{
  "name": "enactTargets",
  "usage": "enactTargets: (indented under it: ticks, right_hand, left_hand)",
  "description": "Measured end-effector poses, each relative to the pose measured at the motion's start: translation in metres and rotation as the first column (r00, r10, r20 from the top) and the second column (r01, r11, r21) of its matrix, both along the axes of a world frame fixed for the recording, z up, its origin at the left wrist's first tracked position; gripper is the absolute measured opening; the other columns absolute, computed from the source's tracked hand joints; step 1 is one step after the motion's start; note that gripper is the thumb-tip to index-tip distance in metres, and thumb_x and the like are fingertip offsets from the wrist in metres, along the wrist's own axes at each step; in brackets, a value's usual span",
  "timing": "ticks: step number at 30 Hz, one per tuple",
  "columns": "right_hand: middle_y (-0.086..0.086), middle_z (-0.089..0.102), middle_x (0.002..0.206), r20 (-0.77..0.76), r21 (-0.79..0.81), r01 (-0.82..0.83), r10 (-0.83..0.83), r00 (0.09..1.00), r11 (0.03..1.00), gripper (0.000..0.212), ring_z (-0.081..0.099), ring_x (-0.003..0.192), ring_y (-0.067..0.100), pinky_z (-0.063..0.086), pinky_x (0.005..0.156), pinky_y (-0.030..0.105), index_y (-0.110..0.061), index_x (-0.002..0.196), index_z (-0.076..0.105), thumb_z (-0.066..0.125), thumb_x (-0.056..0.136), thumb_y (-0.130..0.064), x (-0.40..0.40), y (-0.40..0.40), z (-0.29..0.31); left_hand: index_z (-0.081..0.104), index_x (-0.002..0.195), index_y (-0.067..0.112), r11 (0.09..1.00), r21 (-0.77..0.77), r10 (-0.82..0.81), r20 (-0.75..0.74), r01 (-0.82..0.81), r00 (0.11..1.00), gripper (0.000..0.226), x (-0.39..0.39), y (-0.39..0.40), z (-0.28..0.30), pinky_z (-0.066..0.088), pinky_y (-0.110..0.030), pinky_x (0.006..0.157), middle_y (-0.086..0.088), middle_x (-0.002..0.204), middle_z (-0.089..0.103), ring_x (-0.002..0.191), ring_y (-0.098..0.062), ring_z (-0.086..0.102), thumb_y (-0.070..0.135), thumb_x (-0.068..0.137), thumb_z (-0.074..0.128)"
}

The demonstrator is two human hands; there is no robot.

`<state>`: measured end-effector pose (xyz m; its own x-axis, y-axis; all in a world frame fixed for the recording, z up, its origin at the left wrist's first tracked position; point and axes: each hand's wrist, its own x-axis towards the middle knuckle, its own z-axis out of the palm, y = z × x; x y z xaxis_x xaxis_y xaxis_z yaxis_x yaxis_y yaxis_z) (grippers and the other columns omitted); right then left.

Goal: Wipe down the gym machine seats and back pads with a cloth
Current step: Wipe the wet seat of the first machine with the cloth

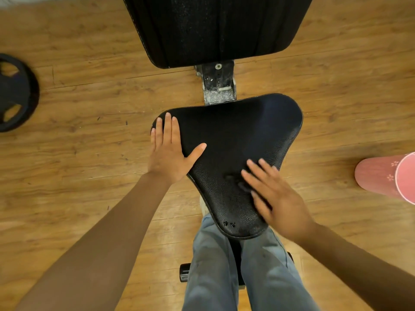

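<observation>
1. The left hand (167,149) lies flat on the seat (233,140), fingers straight and close together, thumb spread out toward the seat's middle. It covers the seat's far left corner and holds nothing.
2. The right hand (277,195) is blurred; its fingers are straight and spread, over the seat's near right edge, and it holds nothing. Whether it touches the seat cannot be told.
3. The seat is black, roughly triangular, wide at the far end and narrow toward the person. Two small tears show near its narrow tip.
4. Just beyond the seat a worn metal bracket (219,85) joins it to the black back pad (217,30).
5. Below the seat's tip are legs in jeans (265,272).
6. Well left of the seat a weight plate (15,93) lies on the wood floor (89,153).
7. Right of the seat, at the frame edge, is a pink thing (386,176) with flower marks.
</observation>
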<state>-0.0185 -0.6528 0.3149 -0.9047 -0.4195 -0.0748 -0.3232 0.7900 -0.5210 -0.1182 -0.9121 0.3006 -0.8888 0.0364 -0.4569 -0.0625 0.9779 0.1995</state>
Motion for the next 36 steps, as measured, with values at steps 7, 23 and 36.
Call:
enactTargets:
  ticks: [7,23,36]
  right_hand:
    - [0.006,0.031,0.157,0.062,0.011,0.400,-0.400,0.915,0.917,0.049,0.015,0.148,0.028,0.012,0.121,0.042,-0.014,0.146,0.042,0.038,0.099,-0.025,-0.071,0.009,-0.022]
    - [0.001,0.038,0.154,-0.119,0.232,-0.146,0.177,0.977,0.962,0.048,0.031,0.143,0.027,0.026,0.116,0.045,-0.020,0.142,0.050,0.047,0.095,-0.028,0.051,-0.055,0.011]
    - [0.001,0.037,0.154,-0.085,0.202,-0.097,0.116,0.990,0.975,0.043,0.028,0.145,0.026,0.029,0.116,0.046,-0.023,0.142,0.049,0.044,0.100,-0.032,0.050,-0.049,0.017]
  left_hand:
    - [-0.008,0.155,0.008,1.000,-0.003,0.017,-0.014,-0.017,1.000,0.106,0.004,0.003,-0.002,-0.013,-0.038,0.120,-0.007,0.163,-0.015,0.149,-0.023,-0.018,0.079,0.078,0.010]
    - [-0.010,0.154,0.006,0.999,0.025,0.022,-0.017,-0.022,1.000,0.102,0.006,0.005,-0.004,-0.014,-0.039,0.120,-0.008,0.163,-0.016,0.149,-0.024,-0.020,0.075,0.081,0.012]
    - [-0.010,0.155,0.010,0.997,0.072,-0.023,0.018,0.021,1.000,0.090,0.005,-0.010,-0.002,-0.010,-0.038,0.122,-0.004,0.163,-0.018,0.148,-0.020,-0.020,0.066,0.095,0.028]
